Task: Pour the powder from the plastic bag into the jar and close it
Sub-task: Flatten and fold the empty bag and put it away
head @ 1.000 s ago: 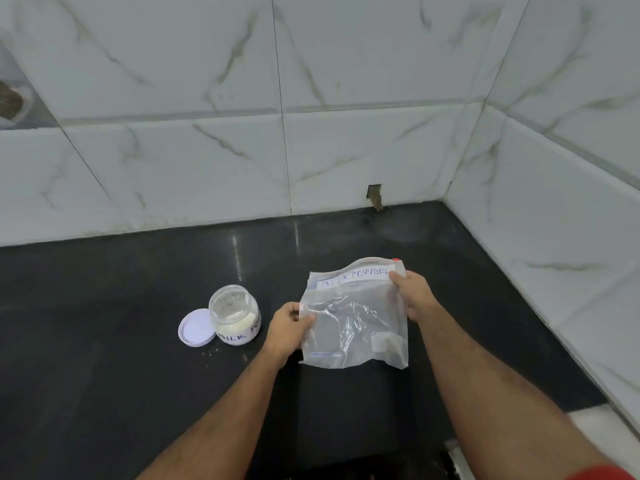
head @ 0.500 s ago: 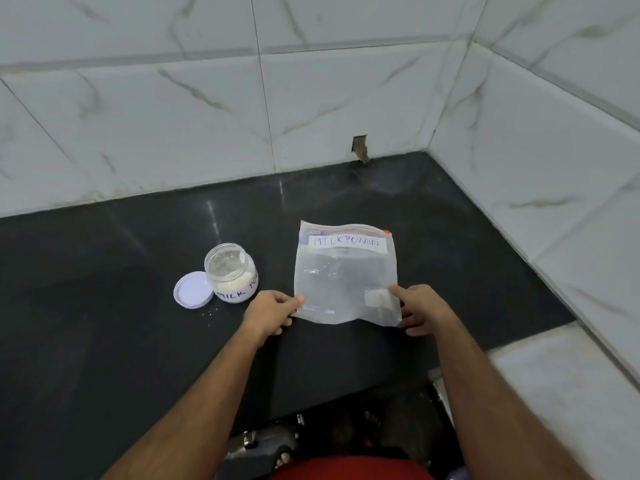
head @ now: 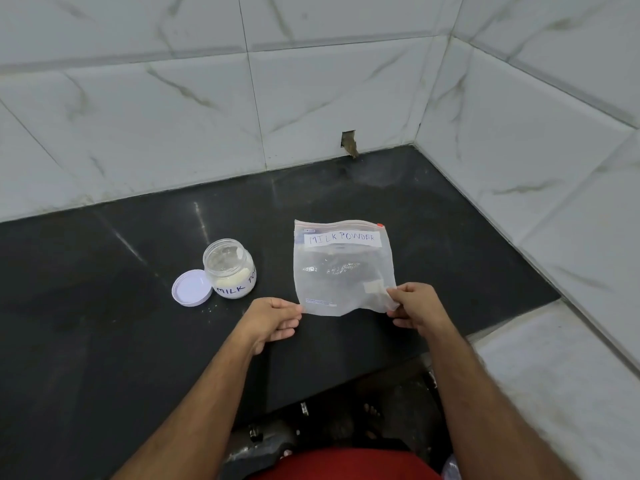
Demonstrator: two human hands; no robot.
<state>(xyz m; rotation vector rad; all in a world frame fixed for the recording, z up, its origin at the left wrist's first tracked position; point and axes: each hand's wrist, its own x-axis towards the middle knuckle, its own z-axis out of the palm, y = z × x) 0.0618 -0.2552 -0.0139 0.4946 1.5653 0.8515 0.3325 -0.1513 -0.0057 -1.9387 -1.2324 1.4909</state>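
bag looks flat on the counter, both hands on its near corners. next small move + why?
Probably let go of the plastic bag and have the left hand reach for the lid. The bag looks nearly empty, the jar already holds powder and stands open, and the lid lies beside it on the counter. The right hand can simply release.

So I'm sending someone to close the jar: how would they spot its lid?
On the black counter, left of the plastic bag, stands an open jar marked MILK. The lid lies flat against the jar's left side: a round white disc.
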